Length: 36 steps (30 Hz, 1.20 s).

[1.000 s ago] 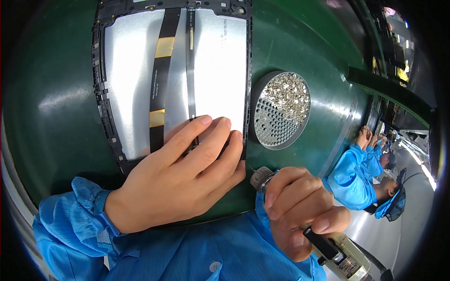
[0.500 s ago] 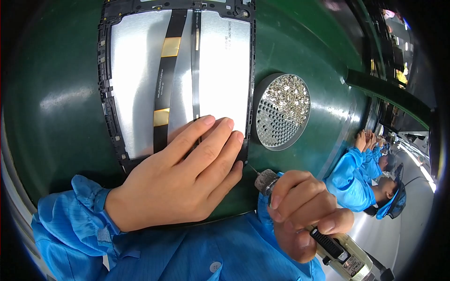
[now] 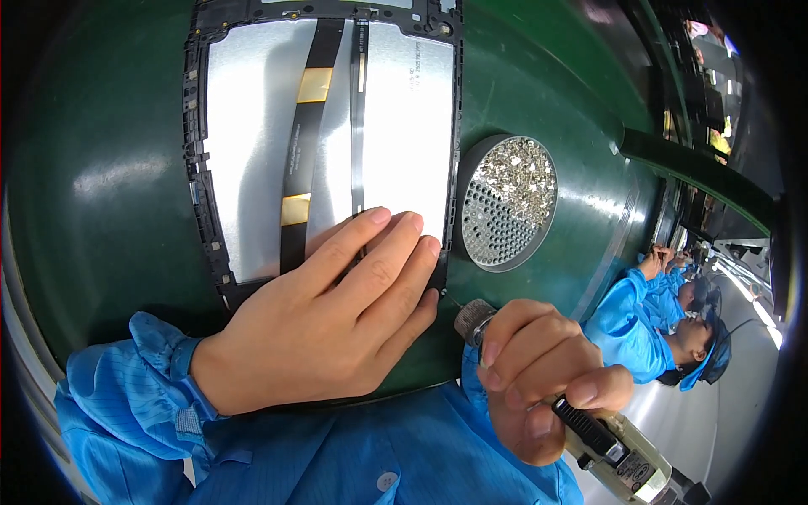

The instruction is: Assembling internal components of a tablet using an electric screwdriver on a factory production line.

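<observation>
- Silver panel [image 3: 408, 151] has slid a bit toward 3 o'clock since a second ago; round tray [image 3: 497, 229] nudged slightly too. Left hand [image 3: 316, 324] about where it was.
- Panel: flat on the green bench [image 3: 101, 252], metal face up, long sides running 12 to 6. Set this way, its 5 o'clock corner faces the right hand [image 3: 539, 358].
- Left hand: palm down over the panel's 6 o'clock end, fingers slightly apart, pinching nothing, tips on metal. Probably there to stop sliding. Thumb hidden, can't tell.
- Thin dark strip [image 3: 359, 135] runs under those fingers; wider black ribbon [image 3: 301, 151] with gold bands lies at about 9 o'clock from it.
- Right hand: at 5 o'clock, off the panel, fingers clamped around a handheld driver [image 3: 619, 454]. Held well up by the knurled nose [image 3: 474, 319], likely for finer aim; nose points to 10 o'clock, just beside the corner. Tip contact: can't tell from here.
- Tray: just beside the panel at 3 o'clock, likely for short reach. Small metal bits [image 3: 519, 172] heaped at its 12-to-4 side, rim presumably containing them; holes show around 7.
- Co-worker's blue sleeve [image 3: 627, 320]: 4 o'clock, well apart.
</observation>
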{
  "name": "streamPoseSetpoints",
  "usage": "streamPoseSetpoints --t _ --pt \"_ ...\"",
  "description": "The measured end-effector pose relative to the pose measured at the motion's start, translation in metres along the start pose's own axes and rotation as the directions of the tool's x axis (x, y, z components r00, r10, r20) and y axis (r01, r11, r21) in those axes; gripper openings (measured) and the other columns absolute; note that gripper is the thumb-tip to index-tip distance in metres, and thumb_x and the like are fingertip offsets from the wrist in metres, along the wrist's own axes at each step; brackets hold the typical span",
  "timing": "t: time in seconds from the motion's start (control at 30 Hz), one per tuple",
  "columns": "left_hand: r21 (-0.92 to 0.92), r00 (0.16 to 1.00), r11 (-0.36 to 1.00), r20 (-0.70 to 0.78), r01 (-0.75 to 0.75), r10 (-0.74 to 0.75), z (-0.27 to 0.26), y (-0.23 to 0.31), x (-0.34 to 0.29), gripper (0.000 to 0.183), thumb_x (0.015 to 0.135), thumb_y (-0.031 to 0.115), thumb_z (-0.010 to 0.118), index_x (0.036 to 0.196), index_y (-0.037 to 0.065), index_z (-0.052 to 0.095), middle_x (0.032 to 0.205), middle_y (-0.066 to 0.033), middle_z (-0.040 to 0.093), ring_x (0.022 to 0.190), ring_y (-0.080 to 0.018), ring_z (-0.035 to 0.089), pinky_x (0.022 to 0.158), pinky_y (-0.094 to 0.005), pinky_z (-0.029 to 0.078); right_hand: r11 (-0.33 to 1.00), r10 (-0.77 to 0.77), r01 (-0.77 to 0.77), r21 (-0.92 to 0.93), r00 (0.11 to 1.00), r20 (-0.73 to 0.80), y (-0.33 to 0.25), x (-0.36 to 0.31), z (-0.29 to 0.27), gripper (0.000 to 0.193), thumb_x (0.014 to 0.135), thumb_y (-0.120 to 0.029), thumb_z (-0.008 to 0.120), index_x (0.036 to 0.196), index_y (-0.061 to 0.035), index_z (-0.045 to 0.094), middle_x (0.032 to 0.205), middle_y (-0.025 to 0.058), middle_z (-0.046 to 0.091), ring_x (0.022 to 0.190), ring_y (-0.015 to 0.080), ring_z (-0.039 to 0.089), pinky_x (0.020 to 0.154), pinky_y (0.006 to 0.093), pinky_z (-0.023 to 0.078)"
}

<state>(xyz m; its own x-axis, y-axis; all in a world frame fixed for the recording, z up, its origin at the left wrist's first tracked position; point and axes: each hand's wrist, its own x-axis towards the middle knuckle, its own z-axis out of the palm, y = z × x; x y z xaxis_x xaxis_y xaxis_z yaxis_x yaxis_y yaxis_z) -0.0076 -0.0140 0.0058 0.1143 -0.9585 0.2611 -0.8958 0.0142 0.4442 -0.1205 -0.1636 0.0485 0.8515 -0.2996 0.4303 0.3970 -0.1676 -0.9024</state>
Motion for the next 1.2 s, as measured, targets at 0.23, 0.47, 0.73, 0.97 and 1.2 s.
streamPoseSetpoints --t 0.23,0.47,0.73,0.97,1.2 --pt "-0.011 1.000 1.000 -0.006 -0.006 0.006 0.0011 0.0005 0.0005 0.017 0.086 0.020 0.063 0.099 0.015 0.072 0.124 -0.0156 0.059 0.119 -0.0333 0.054 0.104 -0.0457 0.042 1.000 0.013 -0.013 0.000 1.000 0.015 -0.0014 0.0015 -0.0010 0.029 0.086 -0.010 0.057 0.112 -0.0063 0.043 0.066 0.0048 0.051 0.055 0.0166 0.052 0.051 0.0317 0.044" --pt "-0.014 1.000 1.000 -0.007 0.008 -0.008 0.0010 0.0015 0.0000 0.017 0.086 0.019 0.063 0.099 0.015 0.072 0.123 -0.0154 0.060 0.120 -0.0330 0.053 0.105 -0.0451 0.041 1.000 0.018 -0.018 -0.009 1.000 0.024 -0.0015 0.0031 0.0008 0.028 0.087 -0.010 0.056 0.112 -0.0056 0.043 0.066 0.0051 0.051 0.055 0.0165 0.052 0.051 0.0319 0.043" --pt "-0.018 1.000 1.000 -0.025 0.006 -0.006 0.0037 0.0002 -0.0001 0.017 0.085 0.019 0.063 0.099 0.014 0.072 0.122 -0.0151 0.060 0.119 -0.0328 0.054 0.104 -0.0449 0.041 0.999 0.040 -0.040 -0.012 0.999 0.002 -0.0007 0.0017 0.0024 0.028 0.087 -0.011 0.058 0.111 -0.0068 0.044 0.065 0.0047 0.051 0.055 0.0171 0.052 0.052 0.0331 0.042" --pt "-0.016 0.999 1.000 -0.033 0.006 -0.007 0.0050 0.0011 0.0007 0.017 0.085 0.020 0.063 0.099 0.014 0.072 0.122 -0.0145 0.060 0.118 -0.0322 0.054 0.104 -0.0447 0.042 0.999 0.046 -0.046 -0.006 0.999 -0.011 -0.0009 0.0019 0.0029 0.028 0.087 -0.011 0.059 0.110 -0.0072 0.044 0.065 0.0046 0.050 0.055 0.0172 0.051 0.053 0.0334 0.042" --pt "-0.008 0.999 1.000 -0.033 0.008 -0.008 0.0052 0.0017 -0.0020 0.017 0.086 0.021 0.064 0.099 0.015 0.072 0.122 -0.0138 0.060 0.119 -0.0318 0.054 0.105 -0.0446 0.041 0.999 0.053 -0.054 -0.010 0.999 -0.005 -0.0024 0.0012 0.0048 0.028 0.087 -0.011 0.059 0.110 -0.0070 0.044 0.064 0.0046 0.049 0.055 0.0171 0.050 0.053 0.0337 0.042"
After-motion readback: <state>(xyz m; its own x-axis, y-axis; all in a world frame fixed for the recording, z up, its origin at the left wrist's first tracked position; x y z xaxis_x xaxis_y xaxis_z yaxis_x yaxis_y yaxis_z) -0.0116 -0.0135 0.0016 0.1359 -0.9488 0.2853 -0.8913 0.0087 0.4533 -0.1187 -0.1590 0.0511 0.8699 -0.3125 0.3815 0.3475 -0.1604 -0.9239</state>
